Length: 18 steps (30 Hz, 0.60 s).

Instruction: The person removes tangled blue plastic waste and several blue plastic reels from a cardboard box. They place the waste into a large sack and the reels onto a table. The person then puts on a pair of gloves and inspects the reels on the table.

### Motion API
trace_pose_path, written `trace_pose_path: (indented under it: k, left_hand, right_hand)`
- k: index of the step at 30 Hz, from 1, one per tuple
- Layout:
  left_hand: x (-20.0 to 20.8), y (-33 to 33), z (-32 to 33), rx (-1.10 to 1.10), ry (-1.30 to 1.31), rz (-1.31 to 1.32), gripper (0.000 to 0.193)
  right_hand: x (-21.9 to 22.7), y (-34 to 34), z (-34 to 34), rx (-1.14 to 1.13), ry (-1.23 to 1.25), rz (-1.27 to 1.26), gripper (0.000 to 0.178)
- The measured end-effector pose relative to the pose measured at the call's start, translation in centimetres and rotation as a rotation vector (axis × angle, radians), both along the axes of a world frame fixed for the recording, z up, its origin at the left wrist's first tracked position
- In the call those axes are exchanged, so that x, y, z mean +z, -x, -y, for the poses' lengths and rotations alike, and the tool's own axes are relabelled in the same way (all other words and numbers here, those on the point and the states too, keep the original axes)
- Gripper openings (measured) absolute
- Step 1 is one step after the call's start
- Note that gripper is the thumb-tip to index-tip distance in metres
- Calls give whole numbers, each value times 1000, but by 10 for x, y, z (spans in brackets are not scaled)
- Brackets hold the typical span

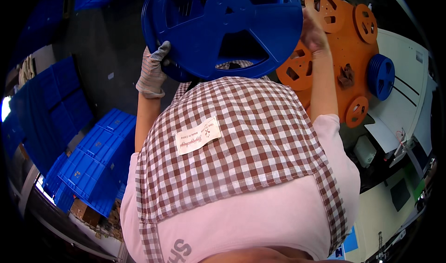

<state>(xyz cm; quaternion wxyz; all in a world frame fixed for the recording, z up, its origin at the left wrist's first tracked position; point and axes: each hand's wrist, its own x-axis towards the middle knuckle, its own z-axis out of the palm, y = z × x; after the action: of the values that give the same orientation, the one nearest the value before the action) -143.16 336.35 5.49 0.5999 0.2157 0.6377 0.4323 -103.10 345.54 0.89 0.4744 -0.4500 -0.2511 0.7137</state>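
A stack of large blue plastic reels (227, 9), with wide cut-outs in the flanges, is held up in front of my chest. My left hand (153, 70), in a striped knitted glove with grey fingertips, grips the stack's left edge; its thumb shows while the other fingers are hidden behind the reels. Against the right rim rests my right hand (314, 33), which looks bare and slightly blurred, its fingers partly hidden by the stack. A checked brown-and-white apron (232, 137) touches the lower edge of the reels.
On the right stands an orange plate (346, 44) carrying several orange slotted discs (365, 23), with more blue reels (381, 77) at its edge. White machine cabinets (404, 63) lie beyond it. Blue plastic crates (100, 156) are stacked at the left above the dark floor (107, 44).
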Motion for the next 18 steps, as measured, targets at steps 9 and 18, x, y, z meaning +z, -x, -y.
trace_pose_path:
  k: [9, 18]
  left_hand:
    - [-10, 6, 11, 219, 44, 92, 33]
    - [-17, 27, 59, 459, 62, 110, 35]
  right_hand:
    - [21, -43, -30, 240, -37, 392, 31]
    - [-125, -20, -105, 517, -346, 1547, 41]
